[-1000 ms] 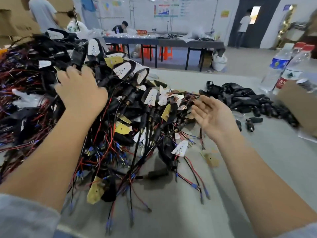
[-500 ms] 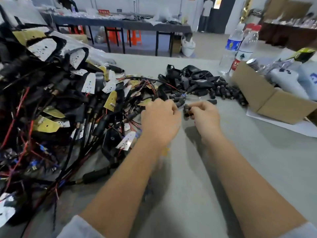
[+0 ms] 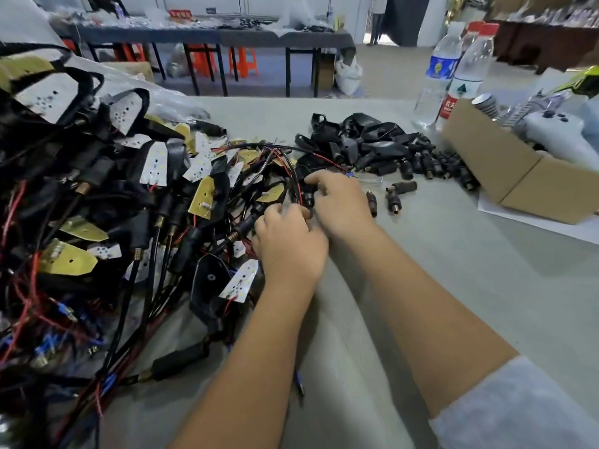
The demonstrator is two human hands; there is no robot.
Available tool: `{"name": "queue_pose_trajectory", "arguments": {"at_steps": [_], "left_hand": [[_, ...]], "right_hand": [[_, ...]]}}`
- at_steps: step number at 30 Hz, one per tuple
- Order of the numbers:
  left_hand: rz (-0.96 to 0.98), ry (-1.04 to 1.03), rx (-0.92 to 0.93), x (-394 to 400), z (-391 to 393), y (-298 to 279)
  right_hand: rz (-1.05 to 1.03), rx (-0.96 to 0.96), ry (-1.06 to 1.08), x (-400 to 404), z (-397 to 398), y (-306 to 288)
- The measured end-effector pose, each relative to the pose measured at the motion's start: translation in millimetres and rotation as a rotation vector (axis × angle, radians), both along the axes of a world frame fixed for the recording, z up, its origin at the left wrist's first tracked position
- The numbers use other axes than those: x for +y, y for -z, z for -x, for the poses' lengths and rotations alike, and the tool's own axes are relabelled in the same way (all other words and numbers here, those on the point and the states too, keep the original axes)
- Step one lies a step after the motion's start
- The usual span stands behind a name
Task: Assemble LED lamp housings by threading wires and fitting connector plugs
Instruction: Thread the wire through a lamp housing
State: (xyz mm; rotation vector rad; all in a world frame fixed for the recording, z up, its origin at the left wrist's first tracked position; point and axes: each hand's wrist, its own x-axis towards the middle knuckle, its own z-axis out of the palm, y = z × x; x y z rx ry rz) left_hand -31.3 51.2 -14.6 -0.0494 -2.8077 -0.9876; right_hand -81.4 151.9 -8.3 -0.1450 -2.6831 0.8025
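A big tangled heap of wired LED lamp assemblies (image 3: pixel 107 196), black housings with white and yellow LED boards and red and black wires, fills the left of the grey table (image 3: pixel 486 303). My left hand (image 3: pixel 291 247) and my right hand (image 3: pixel 340 205) meet at the heap's right edge. The fingers of both hands curl around black wires and a black plug piece (image 3: pixel 308 197) there; what each hand grips is partly hidden. A pile of loose black housings and connector plugs (image 3: pixel 389 150) lies just beyond my right hand.
A few single plugs (image 3: pixel 397 194) lie right of my right hand. An open cardboard box (image 3: pixel 518 179) with white parts stands at the right, two water bottles (image 3: pixel 453 72) behind it. Other work tables and orange stools are in the background.
My left hand left the top of the heap and joined my right hand at the heap's right edge. Both hands, first spread and apart, now curl together on wires. The view swung right.
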Motion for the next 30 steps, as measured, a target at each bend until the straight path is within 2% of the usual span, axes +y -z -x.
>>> {"name": "queue_pose_trajectory", "arguments": {"at_steps": [3,5,13,15,17,19,21,22,25,26,28,30], "left_hand": [[0.167,0.035,-0.035,-5,2,1],[0.214,0.039,-0.027,-5,2,1],[0.052,0.009,0.052,0,7,7],[-0.119,0.018,0.123,2,10,6],[-0.529,0.085,0.15,4,11,2],[-0.983,0.093,0.007,5,12,-3],[-1.285,-0.028,-0.125,1,20,-4],[-1.399,-0.104,-0.158,-2,24,-5],[-1.53,-0.248,-0.173,-9,30,-5],[-1.523,-0.251,-0.152,-9,30,-5],[-1.504,-0.229,-0.115,-6,27,-4],[-1.497,-0.2,-0.106,-4,25,-5]], "right_hand": [[-0.117,-0.149,-0.028,-9,7,2],[-0.112,-0.148,0.013,-9,7,2],[0.154,0.178,0.32,16,-9,-2],[0.255,0.269,0.222,17,-17,-7],[0.283,0.238,-0.032,10,-28,-13],[0.22,0.111,-0.248,2,-36,-15],[0.253,0.03,-0.362,-4,-41,-17],[0.353,0.023,-0.397,-7,-41,-19],[0.756,0.028,-0.295,-10,-37,-21],[0.783,0.033,-0.19,-11,-32,-18],[0.616,-0.013,-0.012,-11,-21,-9],[0.39,-0.116,0.045,-12,-13,-1]]}}
